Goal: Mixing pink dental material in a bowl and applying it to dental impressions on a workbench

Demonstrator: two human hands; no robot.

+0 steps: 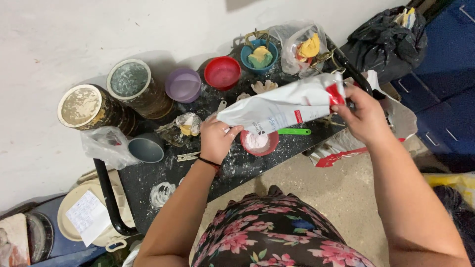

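The black tabletop [232, 170] is spattered with white and crowded along the wall. Across its middle a white bag [282, 105] with red trim lies tilted, low end to the left, held up in the air over a small red bowl [259, 143] with white powder in it. The right hand [364, 117] is closed around the bag's high end, fingers wrapped over the red corner. The left hand [216, 138] pinches the low end, right above the bowl's rim. Two paint-crusted tins [110, 99] stand at the far left, touching each other. Beside them, in a row along the wall, are a purple bowl [183, 85], a red bowl [222, 72] and a blue bowl [259, 55] holding green and yellow lumps. A black bin bag [383, 42] slumps at the right end. A green spoon handle [295, 131] pokes out just right of the powder bowl.
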